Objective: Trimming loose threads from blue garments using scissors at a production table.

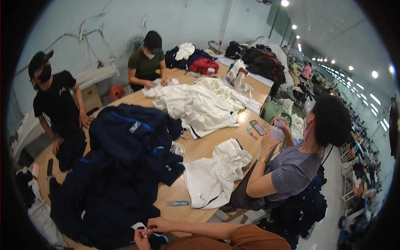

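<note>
At the lower edge, my left hand (143, 239) is closed in a pinch on a small white piece (138, 226), perhaps a label or scrap of cloth. My right hand (160, 225), its forearm coming in from the right, has its fingers pressed together at the same piece. Beside both hands lies a dark navy garment with a light blue edge (159, 238). It borders a large heap of navy garments (112, 196) reaching far up the table's left side. Blue thread snips (178, 203) rest on the wood just beyond my right hand.
White garments (204, 104) lie piled mid-table, and a white garment (216, 175) lies nearer. A phone (257, 127) is by the right edge. Co-workers stand at the left (58, 100) and far side (146, 62); another (287, 162) sits at the right, holding something whitish.
</note>
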`<state>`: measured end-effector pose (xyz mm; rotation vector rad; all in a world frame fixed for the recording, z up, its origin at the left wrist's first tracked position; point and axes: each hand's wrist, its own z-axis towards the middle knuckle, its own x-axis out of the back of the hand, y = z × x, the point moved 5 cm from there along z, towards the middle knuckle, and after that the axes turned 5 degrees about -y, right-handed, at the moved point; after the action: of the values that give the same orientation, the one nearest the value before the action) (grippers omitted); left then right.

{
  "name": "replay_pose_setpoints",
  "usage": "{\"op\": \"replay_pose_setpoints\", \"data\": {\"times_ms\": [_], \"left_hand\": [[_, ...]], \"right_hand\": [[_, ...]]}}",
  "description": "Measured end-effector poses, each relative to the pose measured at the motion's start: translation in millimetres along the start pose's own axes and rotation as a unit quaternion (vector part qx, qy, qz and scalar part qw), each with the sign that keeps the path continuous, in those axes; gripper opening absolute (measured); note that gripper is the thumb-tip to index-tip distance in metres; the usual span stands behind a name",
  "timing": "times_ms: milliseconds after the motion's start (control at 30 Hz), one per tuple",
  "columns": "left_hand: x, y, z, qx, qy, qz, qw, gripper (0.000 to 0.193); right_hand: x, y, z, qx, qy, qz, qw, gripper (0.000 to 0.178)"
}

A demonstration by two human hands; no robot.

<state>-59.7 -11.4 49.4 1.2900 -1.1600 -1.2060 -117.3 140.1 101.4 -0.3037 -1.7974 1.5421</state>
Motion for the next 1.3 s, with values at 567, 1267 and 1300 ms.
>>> {"op": "replay_pose_setpoints", "data": {"times_ms": [567,1267,1300], "left_hand": [[-38,82,8,0.017,-0.051,0.371,0.927,0.011],[-12,24,11,0.280,-0.050,-0.037,0.958,0.014],[-12,24,12,0.262,-0.054,-0.017,0.964,0.013]], "right_hand": [[-8,-1,-7,0.099,0.125,-0.220,0.962,0.018],[1,1,-16,0.045,0.177,-0.099,0.978,0.018],[0,1,-14,0.046,0.177,-0.099,0.978,0.018]]}}
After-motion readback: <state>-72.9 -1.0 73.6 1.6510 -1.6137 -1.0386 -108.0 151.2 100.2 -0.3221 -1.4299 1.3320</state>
